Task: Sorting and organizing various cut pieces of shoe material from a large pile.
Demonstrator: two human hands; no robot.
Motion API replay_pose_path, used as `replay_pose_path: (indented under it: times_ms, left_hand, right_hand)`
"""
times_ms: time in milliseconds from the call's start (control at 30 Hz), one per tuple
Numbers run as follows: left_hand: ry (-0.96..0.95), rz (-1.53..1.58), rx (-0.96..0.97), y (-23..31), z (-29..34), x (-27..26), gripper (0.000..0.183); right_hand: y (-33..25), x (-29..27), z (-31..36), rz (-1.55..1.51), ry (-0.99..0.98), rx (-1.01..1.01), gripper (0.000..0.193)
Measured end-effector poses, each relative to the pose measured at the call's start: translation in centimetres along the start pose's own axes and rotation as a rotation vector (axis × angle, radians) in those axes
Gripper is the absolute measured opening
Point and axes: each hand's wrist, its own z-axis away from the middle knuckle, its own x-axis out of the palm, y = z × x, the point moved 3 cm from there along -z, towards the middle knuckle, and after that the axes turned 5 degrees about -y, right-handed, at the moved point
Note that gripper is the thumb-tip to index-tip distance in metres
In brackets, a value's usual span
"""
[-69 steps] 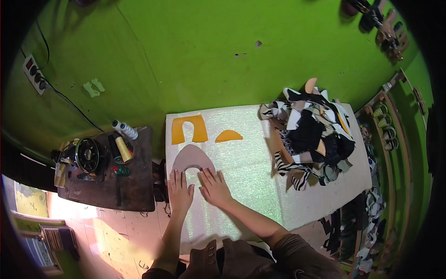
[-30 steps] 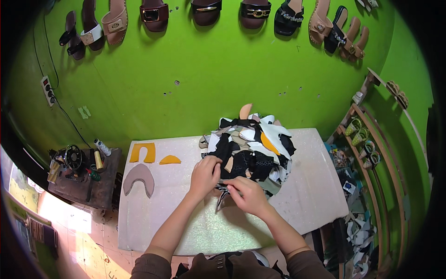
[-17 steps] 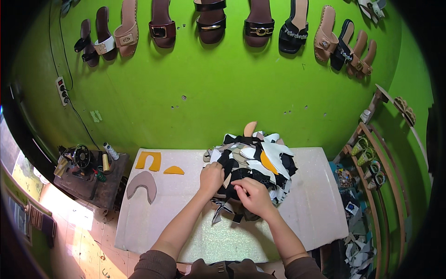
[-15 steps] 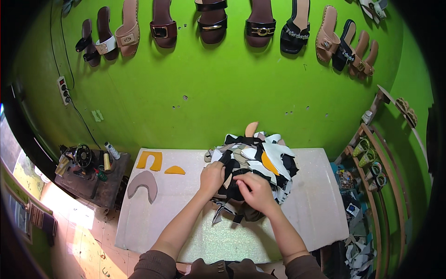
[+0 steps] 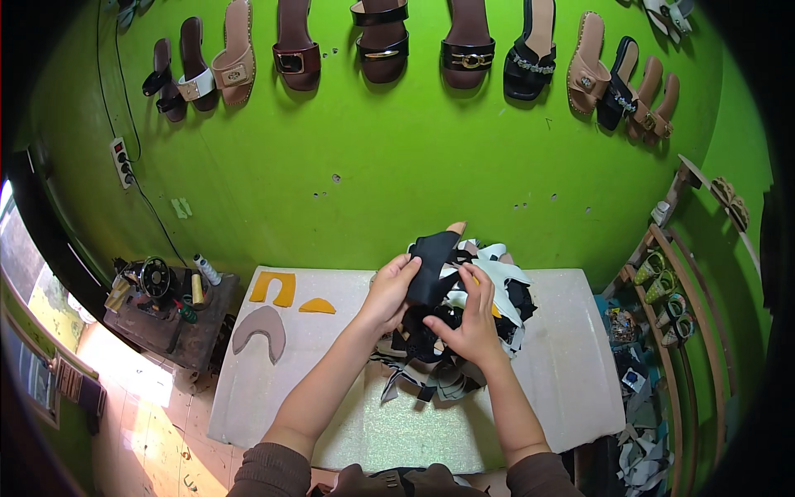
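Raised above the heap is a flat black leather-like scrap [image 5: 428, 269], pinched at its left edge by my left hand [image 5: 387, 292]. My right hand [image 5: 470, 321], thumb and fingers spread, hovers just right of that scrap over the pile. Beneath both hands lies a heap of cut scraps [image 5: 507, 269] in white, black, grey and beige, partly hidden by them. To the left on the pale table [image 5: 331, 414] lie a yellow piece with a notch [image 5: 285, 286], a yellow half-round piece [image 5: 317, 306] and a grey-mauve horseshoe-shaped piece [image 5: 245, 331].
A sewing machine [image 5: 155, 277] with thread spools stands on a small dark table [image 5: 186, 331] at the left. Several sandals [image 5: 383, 50] hang on the green wall. At the right are a wooden rack [image 5: 700, 364] with shoes and more scraps [image 5: 642, 460] low down.
My left hand has lifted the black scrap up from the heap. My right hand has opened its fingers and moved slightly upward. The view has shifted a little.
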Motion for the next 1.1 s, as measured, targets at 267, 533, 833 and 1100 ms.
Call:
replay_pose_path:
  times_ms: [267,533,833,1100]
  left_hand:
    - [-0.069,0.163,-0.025,0.1,-1.4,2.9,0.017]
    - [0.261,-0.725,0.216,-1.3,-1.8,0.1,0.057]
    - [-0.147,-0.945,0.243,-2.0,-2.4,0.2,0.028]
    - [-0.001,-0.528,0.098,-2.8,-3.7,-2.5,0.028]
  right_hand:
    - [-1.0,0.1,0.0,0.044,0.261,0.154,0.041]
    - [3.9,-2.5,-0.9,-0.277,0.011,0.481,0.021]
    - [6.8,-3.5,-3.8,-0.462,-0.488,0.481,0.036]
    - [5.7,-2.3,-3.0,0.024,-0.237,0.251,0.049]
